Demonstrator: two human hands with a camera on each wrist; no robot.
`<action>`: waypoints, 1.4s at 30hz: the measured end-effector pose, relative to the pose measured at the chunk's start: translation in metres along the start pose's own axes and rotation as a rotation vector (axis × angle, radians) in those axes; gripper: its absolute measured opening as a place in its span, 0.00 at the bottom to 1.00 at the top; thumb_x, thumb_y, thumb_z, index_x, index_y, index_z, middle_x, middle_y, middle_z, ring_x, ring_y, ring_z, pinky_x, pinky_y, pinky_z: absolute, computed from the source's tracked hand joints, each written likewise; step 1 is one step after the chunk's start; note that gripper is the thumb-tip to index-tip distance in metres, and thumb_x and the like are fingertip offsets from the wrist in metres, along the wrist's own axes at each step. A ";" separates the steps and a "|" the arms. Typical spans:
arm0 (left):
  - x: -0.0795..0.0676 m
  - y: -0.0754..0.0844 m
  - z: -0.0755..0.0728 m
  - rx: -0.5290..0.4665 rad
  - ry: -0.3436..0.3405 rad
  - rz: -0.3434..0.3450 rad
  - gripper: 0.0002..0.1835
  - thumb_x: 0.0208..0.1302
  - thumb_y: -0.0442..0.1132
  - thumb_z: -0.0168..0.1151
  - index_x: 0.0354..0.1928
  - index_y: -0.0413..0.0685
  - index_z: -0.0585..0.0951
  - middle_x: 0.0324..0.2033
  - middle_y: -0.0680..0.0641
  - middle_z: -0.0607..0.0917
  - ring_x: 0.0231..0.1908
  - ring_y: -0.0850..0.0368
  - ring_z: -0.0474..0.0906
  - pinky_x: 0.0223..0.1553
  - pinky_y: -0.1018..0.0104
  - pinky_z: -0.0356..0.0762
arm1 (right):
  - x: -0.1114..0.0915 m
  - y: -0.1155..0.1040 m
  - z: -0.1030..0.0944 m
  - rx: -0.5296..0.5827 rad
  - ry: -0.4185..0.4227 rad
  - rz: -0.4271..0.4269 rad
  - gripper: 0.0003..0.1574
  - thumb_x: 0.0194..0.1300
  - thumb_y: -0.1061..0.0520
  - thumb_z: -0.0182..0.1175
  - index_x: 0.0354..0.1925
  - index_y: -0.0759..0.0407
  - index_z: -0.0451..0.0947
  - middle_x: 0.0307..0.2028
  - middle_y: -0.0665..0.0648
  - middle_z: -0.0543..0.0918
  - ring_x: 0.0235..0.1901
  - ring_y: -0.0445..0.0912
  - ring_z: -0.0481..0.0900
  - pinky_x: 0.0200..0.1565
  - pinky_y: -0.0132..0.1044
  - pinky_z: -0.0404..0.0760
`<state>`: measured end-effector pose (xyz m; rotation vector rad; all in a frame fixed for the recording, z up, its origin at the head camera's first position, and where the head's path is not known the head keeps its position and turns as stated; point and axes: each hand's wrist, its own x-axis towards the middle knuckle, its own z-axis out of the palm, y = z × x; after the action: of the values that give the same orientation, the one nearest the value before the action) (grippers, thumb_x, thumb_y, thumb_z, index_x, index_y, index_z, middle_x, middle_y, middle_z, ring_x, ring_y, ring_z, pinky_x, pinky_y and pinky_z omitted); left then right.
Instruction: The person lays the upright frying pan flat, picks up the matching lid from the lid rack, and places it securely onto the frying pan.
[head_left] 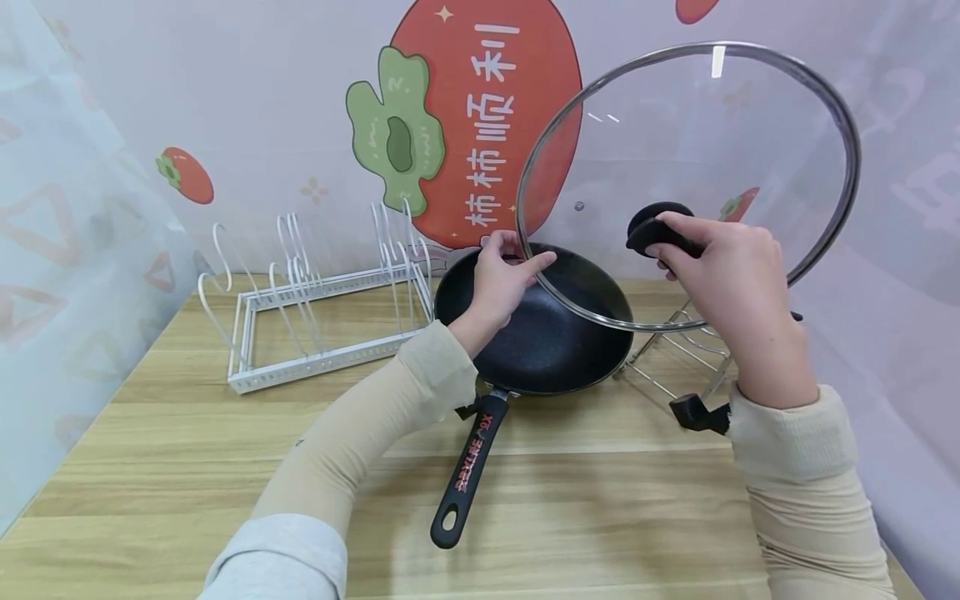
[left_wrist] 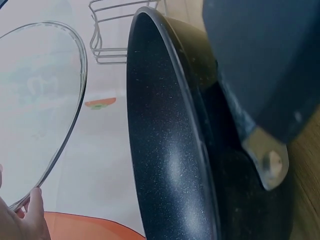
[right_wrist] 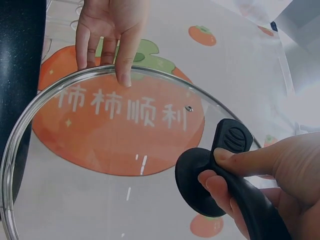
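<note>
A round glass lid [head_left: 853,167] with a metal rim is held up, tilted, in front of the back wall. Its black knob handle [head_left: 660,221] is gripped by my right hand [head_left: 731,271], with the thumb pressed on it in the right wrist view. On the lid's left edge, my left hand [head_left: 497,285] pinches the rim, thumb on the near side and fingers behind. Below the lid stands a black frying pan [head_left: 543,342], its inside bare and its handle [head_left: 472,471] pointing toward me. The left wrist view shows the pan's wall [left_wrist: 165,125] up close.
A white metal rack [head_left: 322,364] with upright hoops stands left of the pan. On the right is a silver wire rack [head_left: 656,383], partly hidden, with a black piece [head_left: 693,412] near my right sleeve. A printed sheet [head_left: 285,108] covers the back.
</note>
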<state>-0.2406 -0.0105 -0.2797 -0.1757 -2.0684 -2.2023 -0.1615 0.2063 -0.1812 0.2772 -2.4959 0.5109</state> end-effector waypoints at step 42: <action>-0.003 -0.001 -0.026 0.034 0.020 0.022 0.23 0.64 0.38 0.74 0.54 0.40 0.72 0.42 0.44 0.76 0.38 0.54 0.75 0.49 0.45 0.83 | 0.004 -0.009 0.017 0.050 -0.022 -0.013 0.21 0.67 0.56 0.71 0.57 0.56 0.85 0.42 0.66 0.88 0.41 0.67 0.82 0.41 0.60 0.71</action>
<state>-0.2380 -0.0359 -0.2831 -0.1720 -2.0819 -2.1458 -0.1703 0.1912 -0.1893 0.3194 -2.5036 0.5681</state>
